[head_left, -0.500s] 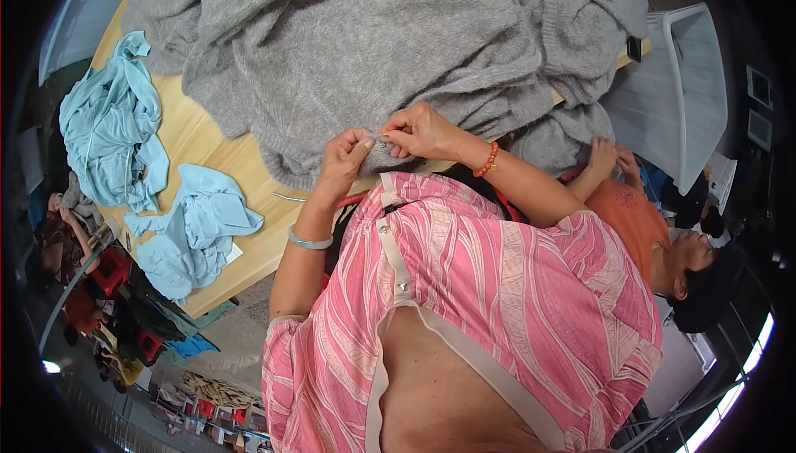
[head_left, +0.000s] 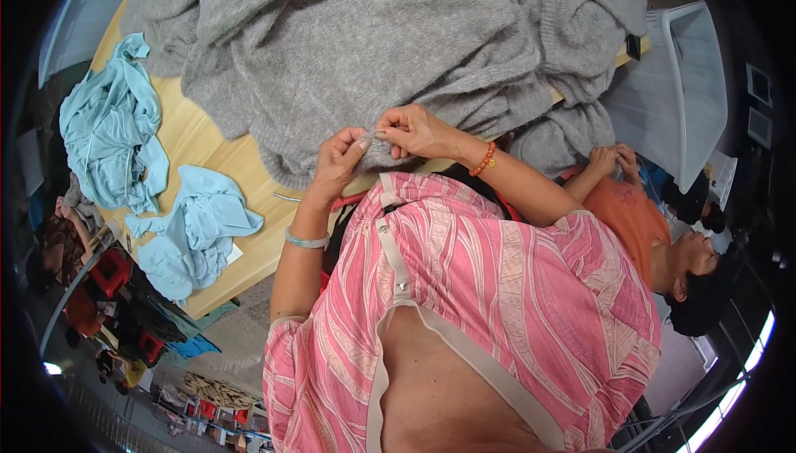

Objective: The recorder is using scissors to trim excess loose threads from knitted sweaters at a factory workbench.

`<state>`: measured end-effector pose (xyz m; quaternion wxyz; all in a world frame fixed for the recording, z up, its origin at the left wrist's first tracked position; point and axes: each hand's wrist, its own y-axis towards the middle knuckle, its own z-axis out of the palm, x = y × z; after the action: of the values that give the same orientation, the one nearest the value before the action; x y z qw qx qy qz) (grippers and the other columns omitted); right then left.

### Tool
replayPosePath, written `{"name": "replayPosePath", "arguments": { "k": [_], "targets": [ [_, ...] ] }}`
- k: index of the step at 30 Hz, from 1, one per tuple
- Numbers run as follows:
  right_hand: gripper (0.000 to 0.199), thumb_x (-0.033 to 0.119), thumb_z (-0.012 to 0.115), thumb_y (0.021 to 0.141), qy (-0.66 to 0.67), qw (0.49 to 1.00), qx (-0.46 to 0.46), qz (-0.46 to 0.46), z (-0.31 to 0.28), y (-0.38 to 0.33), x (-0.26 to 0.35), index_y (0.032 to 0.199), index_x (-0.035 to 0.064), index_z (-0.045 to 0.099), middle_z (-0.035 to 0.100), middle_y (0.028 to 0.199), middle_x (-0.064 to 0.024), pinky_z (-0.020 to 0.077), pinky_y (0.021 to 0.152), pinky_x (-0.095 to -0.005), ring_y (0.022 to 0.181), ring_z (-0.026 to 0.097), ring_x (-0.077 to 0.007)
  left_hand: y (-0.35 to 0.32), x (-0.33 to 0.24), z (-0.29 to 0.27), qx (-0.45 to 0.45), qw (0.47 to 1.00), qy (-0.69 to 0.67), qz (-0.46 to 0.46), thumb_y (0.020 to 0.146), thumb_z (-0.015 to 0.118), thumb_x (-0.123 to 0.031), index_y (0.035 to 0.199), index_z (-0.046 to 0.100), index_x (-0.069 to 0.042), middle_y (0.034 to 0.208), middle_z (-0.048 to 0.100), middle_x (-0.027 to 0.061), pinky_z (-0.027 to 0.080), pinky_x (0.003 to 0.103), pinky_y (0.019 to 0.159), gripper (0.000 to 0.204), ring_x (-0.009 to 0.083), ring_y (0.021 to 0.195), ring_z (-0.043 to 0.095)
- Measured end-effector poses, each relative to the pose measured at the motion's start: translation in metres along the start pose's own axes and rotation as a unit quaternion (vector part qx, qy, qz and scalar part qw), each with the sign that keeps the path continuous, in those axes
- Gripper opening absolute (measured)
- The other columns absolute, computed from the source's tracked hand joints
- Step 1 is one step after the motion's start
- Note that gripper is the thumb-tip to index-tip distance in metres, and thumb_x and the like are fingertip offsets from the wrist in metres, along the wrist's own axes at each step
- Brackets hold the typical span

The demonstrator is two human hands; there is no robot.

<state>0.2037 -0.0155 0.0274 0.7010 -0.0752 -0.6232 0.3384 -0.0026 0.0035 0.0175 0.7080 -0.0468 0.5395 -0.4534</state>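
A large grey knitted garment is spread in folds over the wooden table in front of me. My left hand pinches the near edge of the knit between thumb and fingers. Close beside it, my right hand is closed in a pinch on the same edge, its fingertips almost meeting the left ones. Between the two hands lies a small shiny spot on the knit, too small to name. Whether the right fingers also hold something small, such as a needle, cannot be seen.
Light blue cloths and a turquoise garment lie on the table at the left. A slim metal rod rests near my left wrist. At the right stand a pale plastic bin and a co-worker in orange.
Both hands have shifted very slightly to the left, still pinching the knit edge. The co-worker's hands at the right have moved a little. The garments lie as before.
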Motion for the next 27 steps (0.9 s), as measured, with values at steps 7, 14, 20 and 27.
{"name": "replayPosePath", "arguments": {
  "k": [7,14,20,27],
  "targets": [
    [0.019,0.02,0.056,0.092,0.086,0.996,0.031,0.005,-0.007,0.008,-0.011,0.086,0.0025,0.06,0.058,0.067,0.0009,0.0443,0.05,-0.0193,0.058,0.057,-0.0055,0.001,0.0,0.003,-0.041,0.999,-0.015,0.009,0.091,0.058,-0.012,0.098,0.059,-0.003,0.085,0.058,-0.0036,0.039,0.017,0.067,0.011,0.0024,0.076,0.049],
    [0.018,0.02,0.056,0.093,0.089,0.995,0.042,-0.024,-0.007,0.011,-0.006,0.089,0.0027,0.06,0.059,0.068,0.0012,0.0442,0.051,-0.0189,0.058,0.057,-0.0051,0.009,-0.005,-0.005,-0.028,0.996,0.053,0.069,0.091,0.059,-0.014,0.101,0.058,-0.003,0.088,0.061,-0.0008,0.044,0.02,0.072,0.014,0.0051,0.079,0.054],
    [0.017,0.018,0.057,0.092,0.074,0.996,0.04,-0.019,-0.005,0.007,-0.005,0.088,0.0022,0.061,0.06,0.069,0.0006,0.0446,0.051,-0.0195,0.058,0.057,-0.0055,0.002,-0.007,0.003,-0.103,0.948,0.256,0.161,0.087,0.063,-0.012,0.093,0.058,-0.003,0.087,0.06,-0.0011,0.042,0.021,0.072,0.012,0.0069,0.078,0.053],
    [0.017,0.019,0.056,0.093,0.115,0.993,-0.005,0.006,-0.002,0.01,-0.003,0.09,0.0029,0.06,0.061,0.072,-0.0007,0.0455,0.054,-0.0203,0.062,0.058,-0.0061,-0.02,-0.005,0.029,-0.306,0.827,0.376,0.283,0.08,0.07,-0.008,0.089,0.061,-0.002,0.08,0.06,0.001,0.042,0.023,0.062,0.014,0.0085,0.072,0.053]
  ]
}}
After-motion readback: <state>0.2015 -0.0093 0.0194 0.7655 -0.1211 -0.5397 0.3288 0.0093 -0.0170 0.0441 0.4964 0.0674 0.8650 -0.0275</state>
